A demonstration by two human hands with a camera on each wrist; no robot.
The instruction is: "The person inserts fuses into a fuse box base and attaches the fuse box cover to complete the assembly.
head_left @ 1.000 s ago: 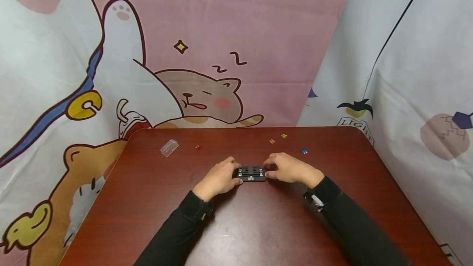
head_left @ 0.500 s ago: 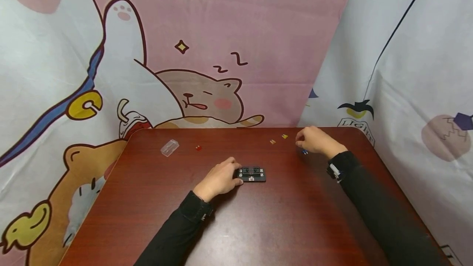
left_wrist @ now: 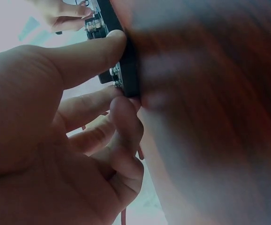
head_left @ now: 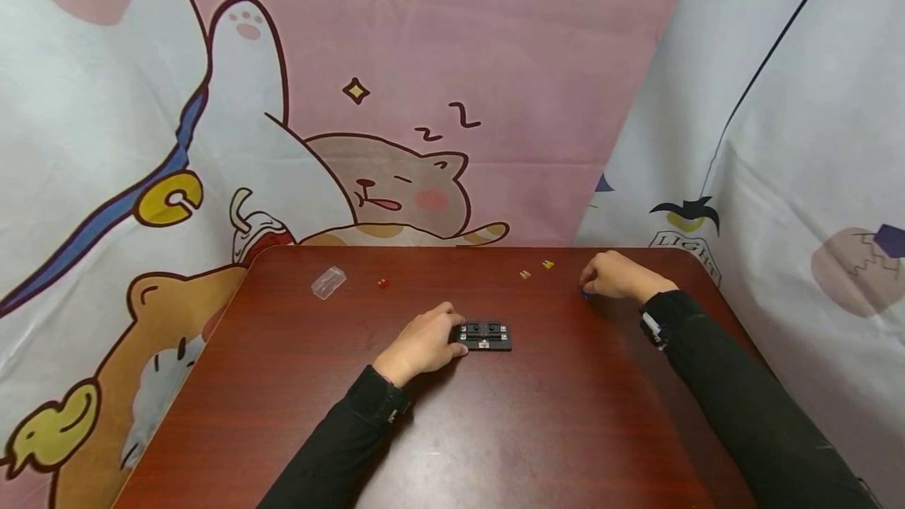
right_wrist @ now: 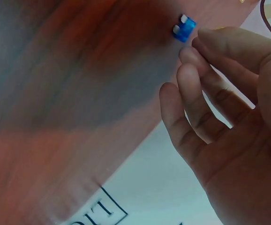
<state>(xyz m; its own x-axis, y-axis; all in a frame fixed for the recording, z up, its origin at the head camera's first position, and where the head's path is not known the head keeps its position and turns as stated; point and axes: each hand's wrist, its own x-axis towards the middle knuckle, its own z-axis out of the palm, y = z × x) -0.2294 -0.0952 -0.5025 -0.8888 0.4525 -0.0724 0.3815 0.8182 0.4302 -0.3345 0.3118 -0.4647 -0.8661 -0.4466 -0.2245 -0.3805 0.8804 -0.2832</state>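
A small black fuse block (head_left: 488, 336) with metal screw terminals lies at the middle of the table. My left hand (head_left: 422, 342) grips its left end, the thumb on the near side and fingers opposite; the left wrist view shows the block's dark edge (left_wrist: 131, 75) beside the thumb. Over at the far right, my right hand (head_left: 622, 276) reaches down with fingers bent. A blue blade fuse (right_wrist: 184, 29) with two metal prongs sits just off the thumb and index fingertips in the right wrist view; in the head view those fingers mostly cover it.
Two yellowish blade fuses, one tan (head_left: 525, 274) and one bright yellow (head_left: 548, 265), lie near the back edge. Left of them are a red blade fuse (head_left: 382, 283) and a clear plastic box (head_left: 328, 283). A printed cloth (head_left: 537, 100) hangs behind the brown table (head_left: 537, 430).
My right hand has left the right end of the fuse block, moved right and back, then lowered to the blue fuse. The left hand keeps its grip on the block.
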